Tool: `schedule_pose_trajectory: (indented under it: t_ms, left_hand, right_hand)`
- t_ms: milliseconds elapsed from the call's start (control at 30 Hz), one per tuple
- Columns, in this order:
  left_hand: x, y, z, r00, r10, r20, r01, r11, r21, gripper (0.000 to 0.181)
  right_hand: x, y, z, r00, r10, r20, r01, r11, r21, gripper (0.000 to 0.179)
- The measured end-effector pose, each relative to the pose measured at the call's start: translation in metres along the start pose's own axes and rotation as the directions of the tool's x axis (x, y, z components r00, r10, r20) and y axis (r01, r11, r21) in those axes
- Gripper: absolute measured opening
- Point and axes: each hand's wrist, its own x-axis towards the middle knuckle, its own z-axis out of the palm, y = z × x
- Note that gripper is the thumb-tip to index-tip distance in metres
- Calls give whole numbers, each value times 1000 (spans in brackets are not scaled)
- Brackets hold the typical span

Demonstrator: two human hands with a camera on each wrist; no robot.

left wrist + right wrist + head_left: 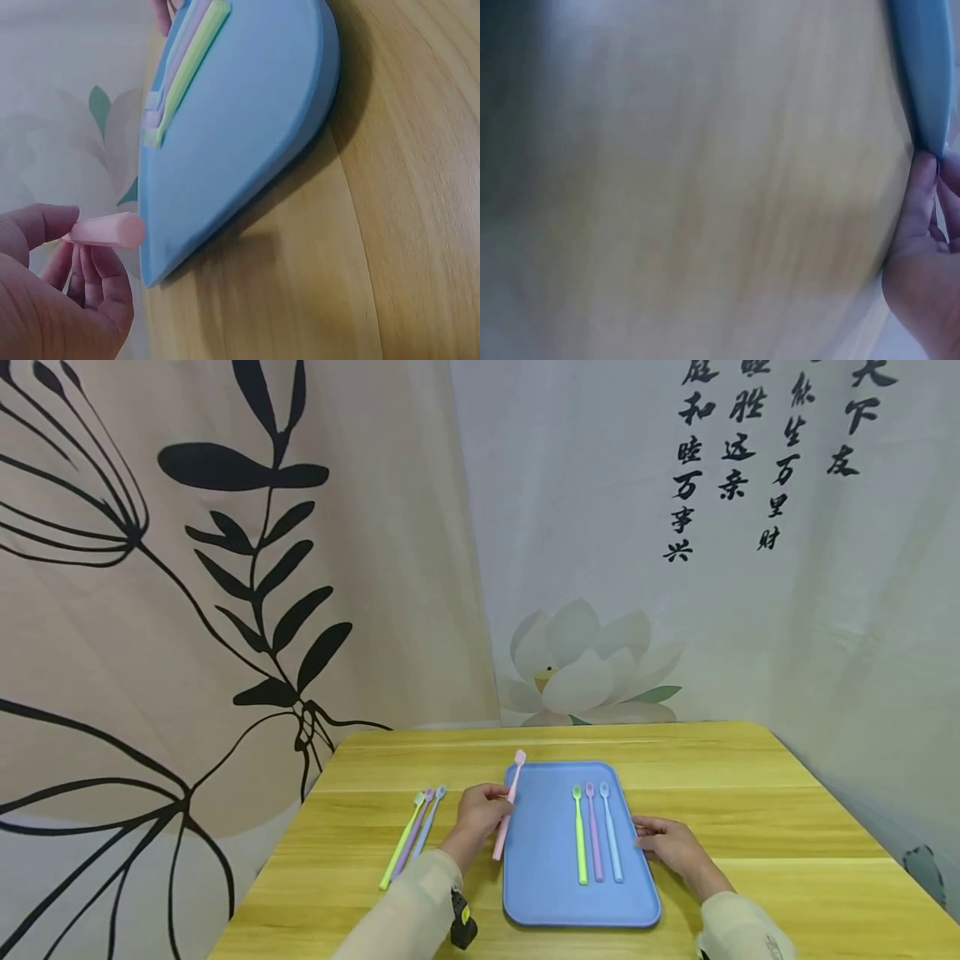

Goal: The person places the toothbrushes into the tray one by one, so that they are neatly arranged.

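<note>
My left hand (pixel 480 817) pinches a pink toothbrush (pixel 502 841) between thumb and fingers, at the left edge of a blue tray (pixel 543 885). Its head points up and away; the handle's blunt end faces the camera in the left wrist view. On the tray's right half, a green toothbrush (pixel 581 847), a purple toothbrush (pixel 596 843) and a light blue toothbrush (pixel 613 843) lie side by side, heads toward the back. With thumb and fingers, my right hand (pixel 675 847) grips the tray's right rim, also visible in the right wrist view (pixel 928 82).
Left of the tray, another green toothbrush (pixel 400 852), purple toothbrush (pixel 412 839) and blue toothbrush (pixel 430 825) lie close together on the wooden table (pixel 712 760). Behind the table hangs a printed cloth (pixel 405 568) with plants and writing.
</note>
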Motion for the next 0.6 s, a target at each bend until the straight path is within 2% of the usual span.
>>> schedule_pose_trajectory:
  t_ms: [233,467,600]
  left_hand:
    - [-1,2,9,1000,7,-7,-8,999,-53,27]
    - [-5,8,20,998,-65,-11,63,995,-75,24]
    - [-7,10,28,996,-85,-13,84,993,-78,22]
  right_hand:
    - [1,0,1,1000,-5,3,5,1000,-1,47]
    - [1,0,1,1000,-12,-6,12,1000,-6,47]
    - [1,2,0,1000,-14,-11,14,1000,-11,47]
